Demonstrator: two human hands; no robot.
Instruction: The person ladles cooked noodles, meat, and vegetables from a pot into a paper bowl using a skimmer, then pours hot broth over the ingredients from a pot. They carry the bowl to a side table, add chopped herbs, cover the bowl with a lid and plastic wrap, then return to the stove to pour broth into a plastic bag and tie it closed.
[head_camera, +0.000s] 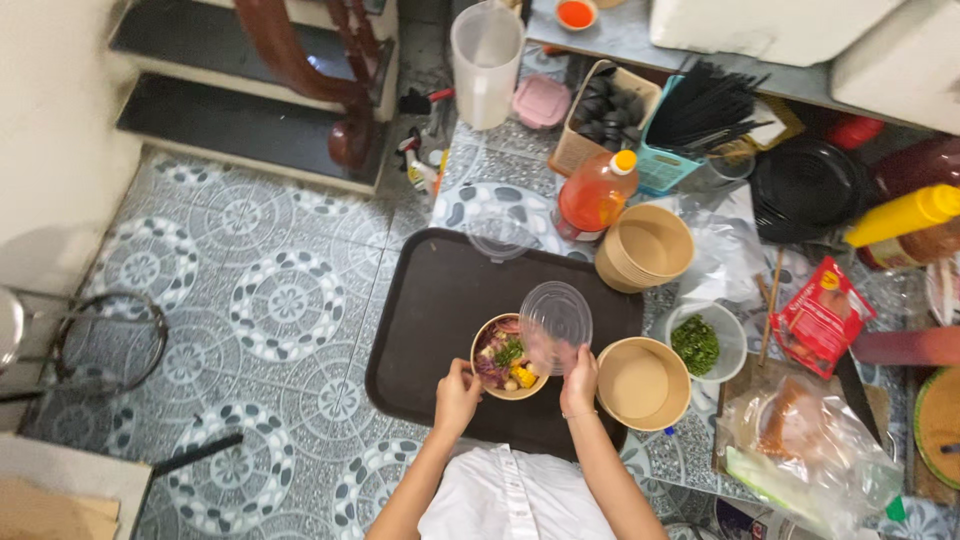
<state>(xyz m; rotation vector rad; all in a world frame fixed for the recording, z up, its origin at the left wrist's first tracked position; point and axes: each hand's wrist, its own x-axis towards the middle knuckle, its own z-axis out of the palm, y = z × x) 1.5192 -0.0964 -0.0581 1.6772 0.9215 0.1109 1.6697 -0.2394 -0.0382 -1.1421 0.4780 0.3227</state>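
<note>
Two hands working over dark tray (420, 330). Left hand (457, 393) pinching rim of filled bowl (507, 357) near tray's front edge. Right hand (579, 381) gripping clear lid (555, 322), tilting above bowl. Risk: crooked lid failing to seat, or bowl tipping and spilling food.

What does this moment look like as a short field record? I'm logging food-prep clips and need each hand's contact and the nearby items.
left hand: grips the rim of the filled paper bowl
right hand: holds a clear plastic lid, tilted over the bowl, not pressed on
bowl contents: mixed chopped food, purple, green and yellow
surface: dark tray
beside the right hand: empty paper bowl
further right: white cup of chopped greens
behind: stack of paper bowls, orange bottle
</note>
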